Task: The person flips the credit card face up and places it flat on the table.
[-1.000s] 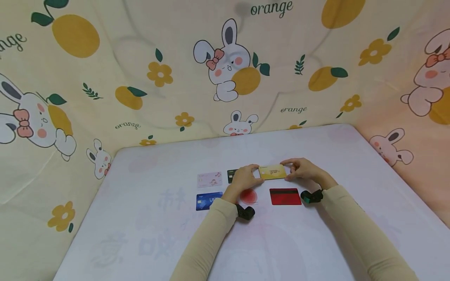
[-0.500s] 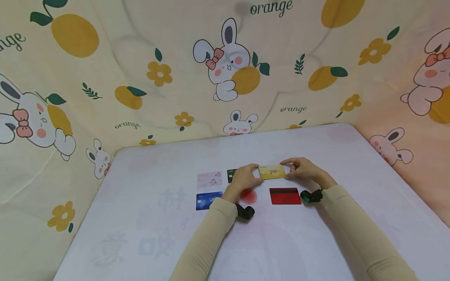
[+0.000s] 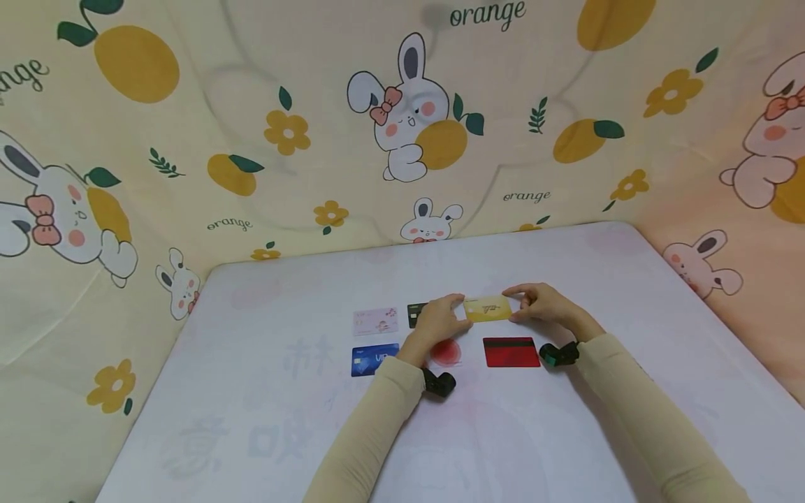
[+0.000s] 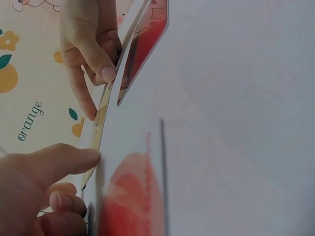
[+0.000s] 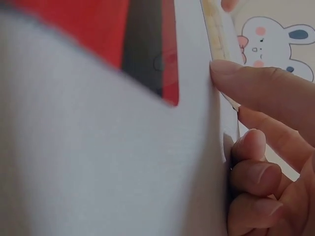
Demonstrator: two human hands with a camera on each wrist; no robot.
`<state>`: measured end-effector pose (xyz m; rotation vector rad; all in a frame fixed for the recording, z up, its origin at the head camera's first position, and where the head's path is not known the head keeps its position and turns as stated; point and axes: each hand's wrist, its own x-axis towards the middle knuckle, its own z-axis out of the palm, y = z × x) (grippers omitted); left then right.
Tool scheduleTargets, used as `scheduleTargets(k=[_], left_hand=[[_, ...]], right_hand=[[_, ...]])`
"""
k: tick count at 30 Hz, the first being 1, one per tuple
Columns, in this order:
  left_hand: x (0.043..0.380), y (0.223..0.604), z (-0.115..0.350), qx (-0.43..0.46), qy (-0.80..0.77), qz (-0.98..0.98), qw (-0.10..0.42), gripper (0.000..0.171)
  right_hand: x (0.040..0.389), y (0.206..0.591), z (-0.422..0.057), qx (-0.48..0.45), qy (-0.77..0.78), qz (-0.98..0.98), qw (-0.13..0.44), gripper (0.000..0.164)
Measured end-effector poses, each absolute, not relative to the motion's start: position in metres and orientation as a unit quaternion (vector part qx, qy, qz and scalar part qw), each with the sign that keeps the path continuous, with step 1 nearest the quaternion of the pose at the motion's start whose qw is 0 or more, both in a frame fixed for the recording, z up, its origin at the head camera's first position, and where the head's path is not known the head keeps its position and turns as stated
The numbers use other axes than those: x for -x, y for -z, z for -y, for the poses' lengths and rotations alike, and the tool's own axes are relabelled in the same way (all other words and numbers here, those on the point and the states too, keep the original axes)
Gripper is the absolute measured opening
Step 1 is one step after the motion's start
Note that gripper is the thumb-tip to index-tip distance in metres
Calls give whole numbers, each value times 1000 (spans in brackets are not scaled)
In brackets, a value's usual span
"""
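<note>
Thumb and index finger of my left hand (image 3: pixel 436 323) span the left short side of a gold plastic card (image 3: pixel 487 309). My right hand (image 3: pixel 548 307) holds the opposite short side the same way, its other fingers curled in. Seen from the left wrist, the gold card (image 4: pixel 102 115) is nearly edge-on at the tabletop; whether it lies flat cannot be told. Under my left wrist, a whitish card with a red round print (image 3: pixel 446 353) is partly covered. A dark card (image 3: pixel 415 314) is mostly hidden behind the left hand. Nearer me lies a red card with a black stripe (image 3: pixel 511 358).
A pale pink card (image 3: pixel 375 321) and a blue VIP card (image 3: pixel 367 361) lie to the left on the white table (image 3: pixel 264 391). The left sleeve overlaps the blue one. Behind the table's far edge hangs a rabbit-and-orange patterned cloth (image 3: pixel 352 168).
</note>
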<state>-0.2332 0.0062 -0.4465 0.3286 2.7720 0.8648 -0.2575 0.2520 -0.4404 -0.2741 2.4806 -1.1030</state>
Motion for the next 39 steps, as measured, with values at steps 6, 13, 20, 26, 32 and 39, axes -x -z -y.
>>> scheduleTargets(k=[6,13,20,26,32,39], left_hand=[[232,448,-3,-135,-306,-936,108,55],[229,444,-1,-171,-290,-938,86,51],[223,440,-1,-187,-285,-936,90,50],[218,437,-2,-203,-296,-928,96,48],[213,436,-2,-214,-291,-927,105,50],[209,437,-3,-227,-273,-928,110,51]], right_hand=[[254,441,-257,122,404,-887,188,67],[248,438,-266,121,438,-868,200,64],[241,433,-270,126,431,-867,218,60],[234,432,-273,138,426,-867,218,57],[228,431,-274,149,433,-859,230,57],[219,428,-276,157,421,-862,234,57]])
